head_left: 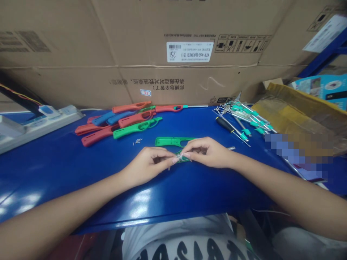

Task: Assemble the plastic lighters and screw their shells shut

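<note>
My left hand [148, 165] and my right hand [206, 151] meet over the blue table [81, 173], fingers pinched together on a small green and metal part [180, 156] between the fingertips. Most of that part is hidden by my fingers. Just behind my hands lies a flat green plastic handle shell [173, 141]. A metal tip [231, 148] pokes out to the right of my right hand. A few tiny screws [138, 141] lie to the left of the shell.
A pile of red, blue and green handle shells [119, 122] lies at the back left. Several metal rods with teal ends and a black screwdriver [230, 127] lie at the back right. Cardboard boxes [162, 54] wall the back. A white power strip [35, 124] sits far left.
</note>
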Demonstrator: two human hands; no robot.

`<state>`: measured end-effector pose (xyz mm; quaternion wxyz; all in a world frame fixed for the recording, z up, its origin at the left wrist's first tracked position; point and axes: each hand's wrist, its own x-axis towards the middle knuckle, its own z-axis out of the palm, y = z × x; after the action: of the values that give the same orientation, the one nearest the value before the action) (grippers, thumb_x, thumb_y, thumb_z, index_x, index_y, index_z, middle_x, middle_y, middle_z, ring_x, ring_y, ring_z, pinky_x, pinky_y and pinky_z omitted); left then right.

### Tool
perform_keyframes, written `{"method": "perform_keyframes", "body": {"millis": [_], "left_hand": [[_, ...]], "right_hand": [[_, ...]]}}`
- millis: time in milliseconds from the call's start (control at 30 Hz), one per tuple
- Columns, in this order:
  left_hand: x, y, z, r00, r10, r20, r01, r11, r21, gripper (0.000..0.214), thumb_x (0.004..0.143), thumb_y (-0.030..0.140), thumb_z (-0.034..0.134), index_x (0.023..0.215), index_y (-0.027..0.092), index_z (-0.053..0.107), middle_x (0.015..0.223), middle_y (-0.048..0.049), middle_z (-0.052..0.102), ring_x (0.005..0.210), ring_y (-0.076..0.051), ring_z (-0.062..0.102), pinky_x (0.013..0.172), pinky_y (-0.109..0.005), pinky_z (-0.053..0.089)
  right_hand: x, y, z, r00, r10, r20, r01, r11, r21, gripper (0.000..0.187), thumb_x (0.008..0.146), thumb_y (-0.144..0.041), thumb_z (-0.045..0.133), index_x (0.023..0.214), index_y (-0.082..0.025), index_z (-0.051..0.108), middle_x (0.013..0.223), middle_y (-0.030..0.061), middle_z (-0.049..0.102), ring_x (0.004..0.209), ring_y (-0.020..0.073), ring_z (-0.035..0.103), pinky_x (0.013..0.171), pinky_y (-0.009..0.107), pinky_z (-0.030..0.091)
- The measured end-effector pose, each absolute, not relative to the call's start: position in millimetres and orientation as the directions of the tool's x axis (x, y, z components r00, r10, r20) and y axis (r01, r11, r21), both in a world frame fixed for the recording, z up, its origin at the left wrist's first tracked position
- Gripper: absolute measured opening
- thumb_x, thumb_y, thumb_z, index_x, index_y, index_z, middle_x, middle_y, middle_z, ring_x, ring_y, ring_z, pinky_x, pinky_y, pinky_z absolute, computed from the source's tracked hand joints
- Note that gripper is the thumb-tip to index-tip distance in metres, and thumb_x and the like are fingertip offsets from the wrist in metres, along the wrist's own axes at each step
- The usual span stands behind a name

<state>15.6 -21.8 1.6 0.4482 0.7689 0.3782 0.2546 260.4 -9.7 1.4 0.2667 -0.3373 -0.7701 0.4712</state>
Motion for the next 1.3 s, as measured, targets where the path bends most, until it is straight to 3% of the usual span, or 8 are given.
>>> {"method": "perform_keyframes", "body": {"millis": [333, 767, 933, 1067, 1167, 1300], "left_hand": [[17, -23, 0, 0.574, 0.814, 0.087, 0.329, -0.327, 0.886, 0.023, 0.095, 0.035, 0.065, 0.092, 0.018, 0.080, 0.071, 0.0000, 0.069, 0.063, -0.010, 0.057, 0.057, -0.019, 0.044], [21, -24, 5, 0.599, 0.793, 0.107, 0.359, -0.386, 0.850, 0.035, 0.097, 0.035, 0.062, 0.069, 0.015, 0.072, 0.066, -0.0002, 0.064, 0.062, -0.010, 0.055, 0.057, -0.020, 0.042], [17, -21, 7, 0.600, 0.799, 0.038, 0.353, -0.307, 0.884, 0.026, 0.094, 0.037, 0.065, 0.089, 0.015, 0.079, 0.071, -0.0019, 0.069, 0.058, -0.010, 0.056, 0.053, -0.020, 0.045], [11, -18, 10, 0.560, 0.828, -0.033, 0.388, -0.226, 0.894, 0.030, 0.091, 0.040, 0.068, 0.105, 0.015, 0.076, 0.070, -0.0009, 0.070, 0.056, -0.011, 0.059, 0.053, -0.021, 0.049], [6, -17, 15, 0.528, 0.849, 0.024, 0.461, -0.310, 0.832, 0.030, 0.091, 0.044, 0.069, 0.100, 0.016, 0.074, 0.069, 0.0001, 0.070, 0.058, -0.012, 0.060, 0.057, -0.022, 0.048], [1, -15, 20, 0.614, 0.775, 0.149, 0.528, -0.543, 0.653, 0.024, 0.094, 0.042, 0.065, 0.093, 0.021, 0.077, 0.088, -0.0031, 0.075, 0.077, -0.016, 0.064, 0.068, -0.025, 0.048]], "right_hand": [[258, -10, -4, -0.587, 0.803, 0.097, 0.244, 0.290, -0.925, 0.025, 0.090, -0.039, 0.066, 0.085, -0.014, 0.070, 0.074, 0.0007, 0.062, 0.063, 0.0101, 0.051, 0.058, 0.023, 0.040], [257, -9, -4, -0.589, 0.801, 0.112, 0.223, 0.294, -0.929, 0.028, 0.089, -0.041, 0.068, 0.084, -0.014, 0.072, 0.076, 0.0029, 0.066, 0.066, 0.0116, 0.056, 0.059, 0.024, 0.043], [257, -9, -2, -0.591, 0.801, 0.098, 0.268, 0.309, -0.912, 0.028, 0.090, -0.040, 0.067, 0.084, -0.014, 0.072, 0.075, 0.0028, 0.066, 0.066, 0.0113, 0.056, 0.060, 0.023, 0.044], [256, -10, -2, -0.571, 0.817, 0.074, 0.281, 0.279, -0.918, 0.030, 0.090, -0.043, 0.066, 0.087, -0.013, 0.071, 0.073, 0.0014, 0.064, 0.055, 0.0075, 0.050, 0.050, 0.021, 0.040], [257, -11, -3, -0.548, 0.835, 0.051, 0.262, 0.229, -0.937, 0.034, 0.090, -0.046, 0.067, 0.093, -0.013, 0.071, 0.072, 0.0004, 0.063, 0.049, 0.0061, 0.050, 0.045, 0.020, 0.040], [259, -12, -4, -0.531, 0.847, 0.021, 0.264, 0.190, -0.946, 0.035, 0.090, -0.046, 0.067, 0.100, -0.013, 0.070, 0.063, -0.0023, 0.059, 0.046, 0.0072, 0.052, 0.042, 0.020, 0.041]]}}
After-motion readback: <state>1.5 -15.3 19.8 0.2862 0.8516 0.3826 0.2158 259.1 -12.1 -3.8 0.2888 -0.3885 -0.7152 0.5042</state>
